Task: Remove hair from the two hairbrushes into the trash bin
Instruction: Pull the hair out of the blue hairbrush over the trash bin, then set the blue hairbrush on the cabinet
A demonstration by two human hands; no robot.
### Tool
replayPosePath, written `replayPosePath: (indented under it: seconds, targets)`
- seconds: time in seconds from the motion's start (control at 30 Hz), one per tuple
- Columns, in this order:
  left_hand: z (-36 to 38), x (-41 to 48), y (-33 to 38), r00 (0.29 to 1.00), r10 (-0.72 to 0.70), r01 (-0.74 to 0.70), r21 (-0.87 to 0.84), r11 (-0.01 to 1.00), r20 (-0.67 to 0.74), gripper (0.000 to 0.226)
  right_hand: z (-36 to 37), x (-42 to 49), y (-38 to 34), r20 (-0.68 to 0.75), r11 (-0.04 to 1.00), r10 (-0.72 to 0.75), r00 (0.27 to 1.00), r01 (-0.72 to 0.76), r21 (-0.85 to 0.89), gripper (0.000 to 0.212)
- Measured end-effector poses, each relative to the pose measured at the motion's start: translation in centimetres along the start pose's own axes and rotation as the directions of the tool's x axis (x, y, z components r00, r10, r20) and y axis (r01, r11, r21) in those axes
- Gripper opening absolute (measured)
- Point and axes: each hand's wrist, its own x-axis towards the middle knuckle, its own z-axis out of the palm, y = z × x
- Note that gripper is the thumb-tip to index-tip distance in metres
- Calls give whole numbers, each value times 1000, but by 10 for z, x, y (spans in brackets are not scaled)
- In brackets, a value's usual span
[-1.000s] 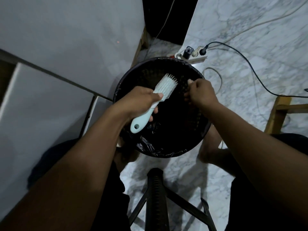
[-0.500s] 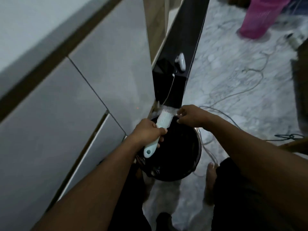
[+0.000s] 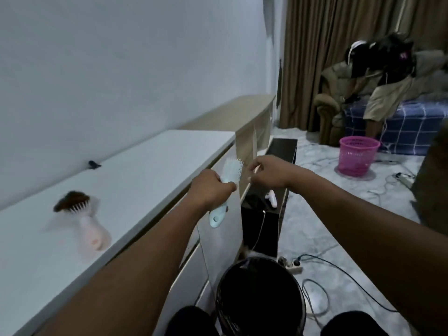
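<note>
While the left hand (image 3: 210,189) is raised out past the front edge of the white cabinet top (image 3: 150,170), its fingers are wrapped tight round the middle of the pale blue plastic hairbrush (image 3: 226,187), whose bristled head points up and away and whose handle end, with its small hanging hole, sticks out below the fist. The left forearm runs up from the lower left, palm side turned inward. The right hand (image 3: 269,172) sits just beside the brush head, wrist bent slightly, thumb and forefinger pressed together at the bristles; whether any hair is caught in that pinch is too blurred to tell. The remaining right fingers are curled into the palm.

Directly below the hands, on the marble floor next to the cabinet's front, stands the round black trash bin (image 3: 259,297) lined with a dark bag; its inside is too dark to make out the contents. Well back on the floor near the blue checked bed stands a pink plastic basket (image 3: 358,159), its contents not visible.

The second brush, a pink plastic hairbrush (image 3: 84,221), lies on the cabinet top toward its near left part, bristles up, with a thick clump of dark hair (image 3: 70,203) sitting in its head.
</note>
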Motion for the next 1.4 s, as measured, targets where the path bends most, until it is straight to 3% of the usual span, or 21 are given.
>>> replayPosePath:
  seconds: [0.2,0.4,0.67,0.8,1.13,1.4]
  targets:
    - [-62,-14,19,976,76,-46,150,988,-203,33,-25,-1,-66,-26,990,-127,992,125,-59,42]
    - [-124,-21,1,939,10,68,214,975,-344,38,-15,9,-121,2,980,-196,981,196,-23,46]
    - [-174,-21,-56,887,-69,225,297,928,-456,29,45,40,-178,124,964,-262,957,266,-21,43]
    - [-172,-11,-77,884,-48,266,416,870,-465,40,78,60,-190,175,959,-271,947,282,-40,40]
    - [-161,7,-104,901,-32,302,574,761,-432,21,117,98,-186,246,964,-224,943,251,-86,39]
    - [-169,-22,-100,899,-50,320,574,754,-436,19,120,73,-195,259,956,-255,932,284,-79,40]
